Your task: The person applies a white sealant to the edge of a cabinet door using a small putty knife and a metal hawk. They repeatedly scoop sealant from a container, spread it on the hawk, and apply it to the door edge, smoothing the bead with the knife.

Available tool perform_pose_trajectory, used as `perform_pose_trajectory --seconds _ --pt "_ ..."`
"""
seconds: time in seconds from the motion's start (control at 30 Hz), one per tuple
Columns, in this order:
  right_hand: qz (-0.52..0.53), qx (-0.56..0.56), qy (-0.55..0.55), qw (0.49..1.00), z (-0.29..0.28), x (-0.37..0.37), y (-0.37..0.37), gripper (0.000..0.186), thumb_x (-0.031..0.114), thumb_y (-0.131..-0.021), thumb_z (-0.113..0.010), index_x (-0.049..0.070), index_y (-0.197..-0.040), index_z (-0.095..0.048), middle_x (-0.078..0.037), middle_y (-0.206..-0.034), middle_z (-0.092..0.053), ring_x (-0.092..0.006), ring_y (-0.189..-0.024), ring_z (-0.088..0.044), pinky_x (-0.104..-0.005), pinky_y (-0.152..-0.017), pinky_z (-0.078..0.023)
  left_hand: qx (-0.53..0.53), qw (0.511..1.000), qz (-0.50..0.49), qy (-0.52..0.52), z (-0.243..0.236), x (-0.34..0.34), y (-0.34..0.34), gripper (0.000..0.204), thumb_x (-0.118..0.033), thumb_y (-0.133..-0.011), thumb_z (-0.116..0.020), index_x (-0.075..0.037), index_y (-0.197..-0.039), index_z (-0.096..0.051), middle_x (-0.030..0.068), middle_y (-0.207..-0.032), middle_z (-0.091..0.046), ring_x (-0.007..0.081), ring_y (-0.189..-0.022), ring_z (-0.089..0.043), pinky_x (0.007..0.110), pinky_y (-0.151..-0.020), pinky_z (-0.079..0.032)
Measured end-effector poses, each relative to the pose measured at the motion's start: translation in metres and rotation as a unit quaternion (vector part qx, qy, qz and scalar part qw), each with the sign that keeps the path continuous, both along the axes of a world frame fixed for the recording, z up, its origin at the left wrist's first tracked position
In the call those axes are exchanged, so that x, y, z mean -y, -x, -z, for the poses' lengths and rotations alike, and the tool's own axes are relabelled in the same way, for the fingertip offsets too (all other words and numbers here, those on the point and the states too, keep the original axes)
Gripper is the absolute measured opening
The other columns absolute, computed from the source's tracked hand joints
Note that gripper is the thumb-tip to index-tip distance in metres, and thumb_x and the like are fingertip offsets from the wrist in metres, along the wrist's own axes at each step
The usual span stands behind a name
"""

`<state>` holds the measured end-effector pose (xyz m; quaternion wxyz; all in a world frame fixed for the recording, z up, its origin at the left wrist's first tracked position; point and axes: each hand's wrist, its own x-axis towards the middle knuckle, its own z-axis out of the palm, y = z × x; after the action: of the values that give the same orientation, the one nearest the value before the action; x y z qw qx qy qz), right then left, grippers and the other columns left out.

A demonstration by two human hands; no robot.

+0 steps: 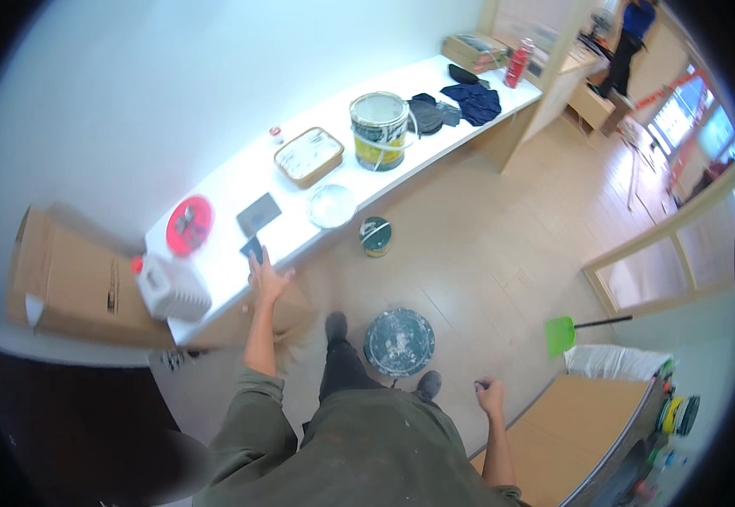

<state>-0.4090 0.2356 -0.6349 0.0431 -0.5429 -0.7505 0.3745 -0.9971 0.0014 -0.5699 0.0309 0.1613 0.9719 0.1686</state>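
My left hand reaches over the front edge of the white table. Its fingers are stretched out, thumb apart, and the fingertips touch a small dark grey sheet. Just beyond lies a larger grey sheet, with a round whitish lid to its right. A pink-red plate with small metallic pieces in it sits to the left. Low on my right side, away from the table, my right hand is closed; a small dark bit shows at its fingers, too small to name.
A paint bucket, a rectangular tub and a white jug stand on the table. On the floor are a small can and a round dark lidded bucket by my feet. A green dustpan is right; another person stands far right.
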Motion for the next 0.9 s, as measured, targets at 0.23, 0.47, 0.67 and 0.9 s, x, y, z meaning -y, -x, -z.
perform_pose_trajectory --seconds 0.23,0.47,0.67,0.9 --pt "-0.163 0.119 0.097 0.975 0.027 0.145 0.165 0.023 0.004 -0.073 -0.066 0.006 -0.093 -0.076 -0.022 -0.089 -0.071 -0.0389 -0.086 -0.069 -0.0454 -0.082 -0.055 -0.025 0.990 0.120 0.074 0.045 0.043 0.053 0.075 -0.017 -0.082 -0.073 -0.007 -0.148 -0.039 0.0185 -0.147 -0.043 0.0357 -0.133 -0.041 0.051 -0.104 -0.037" --pt "-0.073 0.053 0.177 0.980 -0.017 0.076 0.279 0.020 0.011 -0.075 -0.073 0.003 -0.093 -0.075 -0.019 -0.087 -0.072 -0.0364 -0.082 -0.070 -0.0426 -0.077 -0.055 -0.131 0.974 0.184 -0.008 0.014 0.066 0.070 0.033 -0.002 -0.084 -0.058 -0.003 -0.116 -0.066 0.0147 -0.114 -0.066 0.0337 -0.114 -0.055 0.049 -0.096 -0.041" --pt "0.007 0.013 0.008 1.000 -0.013 0.025 0.314 0.021 0.007 -0.079 -0.072 -0.002 -0.098 -0.073 -0.021 -0.085 -0.071 -0.0344 -0.078 -0.070 -0.0401 -0.073 -0.054 -0.013 0.968 0.060 -0.245 -0.084 0.013 0.118 0.006 -0.004 -0.093 -0.062 0.000 -0.097 -0.064 0.0084 -0.091 -0.066 0.0228 -0.088 -0.062 0.033 -0.080 -0.049" --pt "0.062 -0.143 0.004 0.988 -0.087 -0.052 0.417 0.018 0.003 -0.086 -0.067 -0.005 -0.101 -0.069 -0.016 -0.081 -0.068 -0.0238 -0.071 -0.066 -0.0342 -0.068 -0.052 0.356 0.775 -0.151 -0.499 -0.084 -0.011 0.149 0.010 -0.012 -0.097 -0.065 -0.003 -0.101 -0.064 0.0008 -0.089 -0.066 0.0094 -0.081 -0.061 0.025 -0.076 -0.049"
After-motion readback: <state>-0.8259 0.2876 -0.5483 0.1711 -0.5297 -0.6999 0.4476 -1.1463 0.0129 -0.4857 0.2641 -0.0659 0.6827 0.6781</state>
